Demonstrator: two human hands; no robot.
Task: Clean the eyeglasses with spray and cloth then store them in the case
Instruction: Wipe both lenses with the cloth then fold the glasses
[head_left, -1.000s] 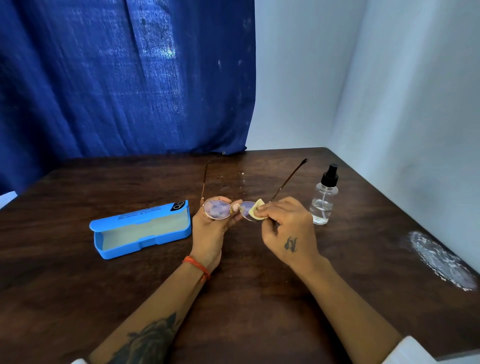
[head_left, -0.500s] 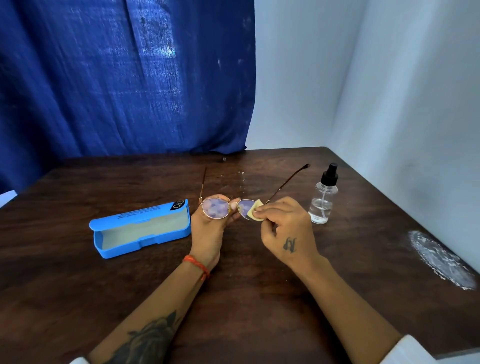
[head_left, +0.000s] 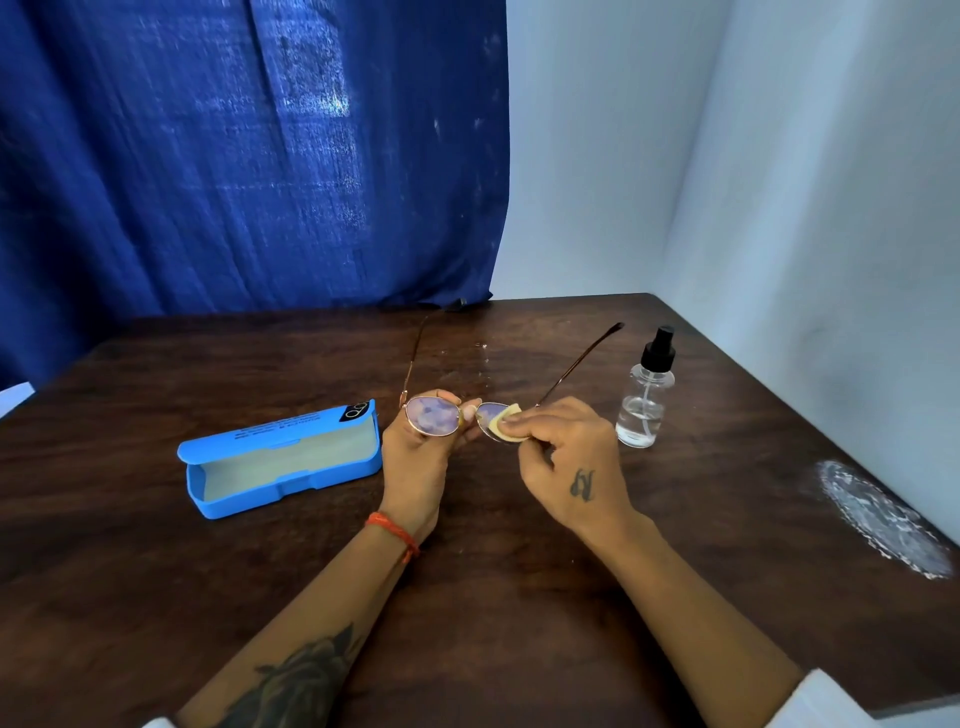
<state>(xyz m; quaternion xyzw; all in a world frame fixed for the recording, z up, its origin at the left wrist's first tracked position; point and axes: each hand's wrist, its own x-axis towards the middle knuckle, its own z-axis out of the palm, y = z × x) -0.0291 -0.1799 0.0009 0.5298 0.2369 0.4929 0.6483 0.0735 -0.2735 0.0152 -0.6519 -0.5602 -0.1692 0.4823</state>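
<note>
Thin gold-framed eyeglasses (head_left: 432, 417) hang above the middle of the dark wooden table (head_left: 498, 597), temples unfolded and pointing away from me. My left hand (head_left: 418, 460) grips them around the left lens and bridge. My right hand (head_left: 563, 457) pinches a small yellow cloth (head_left: 506, 422) over the right lens, most of the cloth hidden under its fingers. To the left on the table lies the blue eyeglass case (head_left: 283, 457), its lid open and its pale lining showing. A clear spray bottle (head_left: 645, 397) with a black nozzle stands upright just right of my right hand.
A blue curtain (head_left: 249, 156) hangs behind the table and white walls (head_left: 805, 208) close the back right and right side. A white scuffed patch (head_left: 883, 519) marks the table near its right edge. Small droplets (head_left: 485, 358) glint on the wood beyond the glasses.
The glasses and both hands have shifted slightly. My right hand's fingers and the cloth have moved a little over the right lens. Case and bottle are unmoved.
</note>
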